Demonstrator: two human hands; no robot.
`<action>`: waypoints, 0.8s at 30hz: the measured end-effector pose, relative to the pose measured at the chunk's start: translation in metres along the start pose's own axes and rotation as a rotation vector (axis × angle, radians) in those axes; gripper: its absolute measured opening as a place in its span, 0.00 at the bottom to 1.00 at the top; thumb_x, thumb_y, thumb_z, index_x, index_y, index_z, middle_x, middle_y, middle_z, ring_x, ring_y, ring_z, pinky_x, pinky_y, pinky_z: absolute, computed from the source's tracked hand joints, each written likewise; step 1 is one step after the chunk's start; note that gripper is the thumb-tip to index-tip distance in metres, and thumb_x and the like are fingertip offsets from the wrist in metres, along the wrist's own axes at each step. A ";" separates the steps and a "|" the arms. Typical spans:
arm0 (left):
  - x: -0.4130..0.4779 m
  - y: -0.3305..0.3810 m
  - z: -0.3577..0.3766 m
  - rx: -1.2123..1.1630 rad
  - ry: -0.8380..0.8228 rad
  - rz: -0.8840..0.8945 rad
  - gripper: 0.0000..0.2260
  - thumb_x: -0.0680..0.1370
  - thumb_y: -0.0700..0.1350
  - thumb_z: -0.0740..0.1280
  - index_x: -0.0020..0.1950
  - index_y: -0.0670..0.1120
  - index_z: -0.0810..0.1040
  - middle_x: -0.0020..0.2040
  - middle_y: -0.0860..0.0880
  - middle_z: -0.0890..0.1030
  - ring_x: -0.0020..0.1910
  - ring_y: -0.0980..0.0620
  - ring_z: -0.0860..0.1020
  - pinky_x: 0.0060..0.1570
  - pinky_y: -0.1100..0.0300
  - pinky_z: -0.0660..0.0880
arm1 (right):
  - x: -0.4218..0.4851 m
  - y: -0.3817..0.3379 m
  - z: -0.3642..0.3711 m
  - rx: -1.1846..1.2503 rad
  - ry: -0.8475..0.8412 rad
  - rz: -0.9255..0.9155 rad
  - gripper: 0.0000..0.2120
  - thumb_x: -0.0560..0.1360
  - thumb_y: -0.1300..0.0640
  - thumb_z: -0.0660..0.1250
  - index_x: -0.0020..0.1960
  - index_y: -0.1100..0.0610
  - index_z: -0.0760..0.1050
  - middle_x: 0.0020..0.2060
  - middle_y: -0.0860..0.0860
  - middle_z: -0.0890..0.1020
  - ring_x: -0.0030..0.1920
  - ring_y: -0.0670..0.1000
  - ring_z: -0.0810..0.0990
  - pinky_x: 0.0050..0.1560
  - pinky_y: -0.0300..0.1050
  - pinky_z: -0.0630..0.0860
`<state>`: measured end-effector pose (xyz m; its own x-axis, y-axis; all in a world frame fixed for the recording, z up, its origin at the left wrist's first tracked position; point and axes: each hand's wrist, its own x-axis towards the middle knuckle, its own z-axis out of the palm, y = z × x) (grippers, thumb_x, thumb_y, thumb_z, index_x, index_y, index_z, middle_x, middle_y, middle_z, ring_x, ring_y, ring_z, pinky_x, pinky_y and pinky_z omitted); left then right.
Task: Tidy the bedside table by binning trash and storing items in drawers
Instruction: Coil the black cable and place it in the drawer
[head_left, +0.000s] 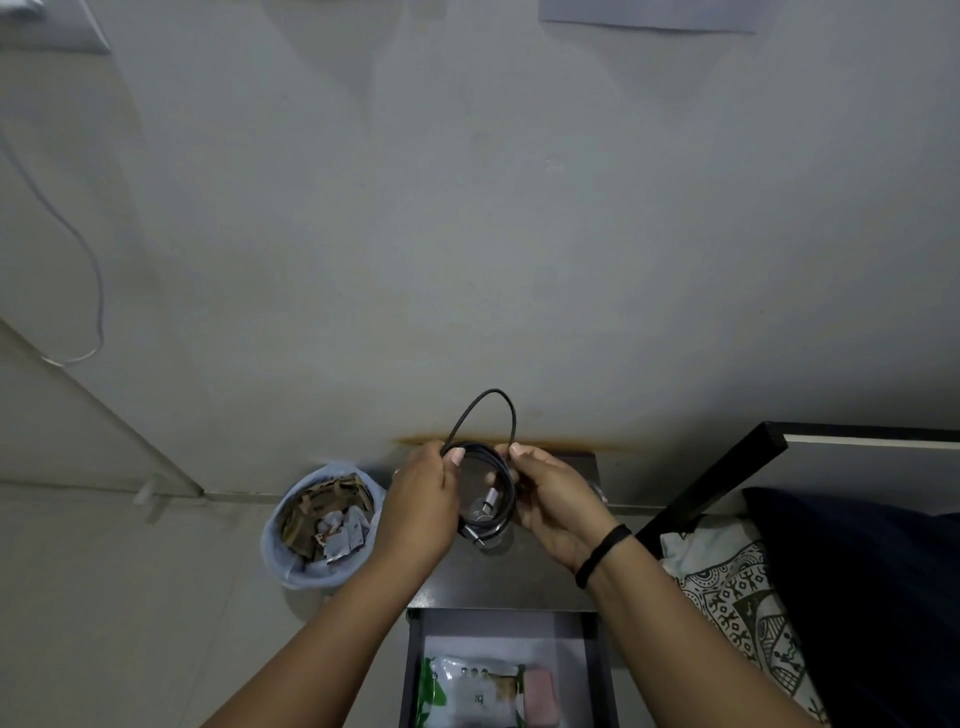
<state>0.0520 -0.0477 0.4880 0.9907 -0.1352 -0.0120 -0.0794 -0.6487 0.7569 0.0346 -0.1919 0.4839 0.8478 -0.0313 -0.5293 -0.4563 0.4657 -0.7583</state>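
Head view. Both hands hold a coiled black cable (485, 483) above the dark bedside table (524, 577). The left hand (423, 501) pinches the coil's left side between thumb and fingers; the right hand (553, 501) grips its right side, a black band (602, 556) on the wrist. One loop rises above the coil; silver plugs hang at its lower part. Below the table top, the drawer (415, 670) stands open, holding a green-and-white packet (470, 699) with a pink item (540, 696) just beside it. Left of the table, a lined bin (322, 525) contains paper scraps. A patterned cloth (748, 597) lies at right.
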 end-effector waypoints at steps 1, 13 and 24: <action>0.000 0.000 0.001 0.011 0.005 -0.008 0.15 0.82 0.51 0.53 0.52 0.42 0.74 0.48 0.44 0.79 0.49 0.43 0.76 0.50 0.45 0.73 | -0.001 -0.001 0.001 -0.026 0.004 -0.013 0.08 0.81 0.57 0.58 0.49 0.56 0.76 0.27 0.48 0.81 0.35 0.48 0.80 0.38 0.41 0.75; 0.001 0.022 0.000 -0.026 -0.027 -0.102 0.13 0.82 0.51 0.53 0.57 0.46 0.73 0.37 0.56 0.75 0.39 0.53 0.74 0.41 0.57 0.70 | -0.037 0.003 -0.003 -0.292 -0.275 -0.459 0.26 0.66 0.74 0.64 0.61 0.56 0.74 0.48 0.57 0.76 0.47 0.41 0.80 0.46 0.37 0.77; 0.008 0.017 0.002 0.083 -0.014 -0.035 0.14 0.82 0.52 0.53 0.51 0.44 0.71 0.44 0.42 0.80 0.45 0.40 0.78 0.47 0.46 0.75 | -0.032 -0.013 -0.023 -0.944 -0.245 -0.596 0.21 0.67 0.67 0.67 0.47 0.41 0.79 0.49 0.45 0.81 0.52 0.43 0.79 0.51 0.44 0.77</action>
<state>0.0586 -0.0616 0.4997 0.9915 -0.1213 -0.0470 -0.0541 -0.7132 0.6989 0.0075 -0.2171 0.5025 0.9801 0.1973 0.0201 0.1028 -0.4192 -0.9021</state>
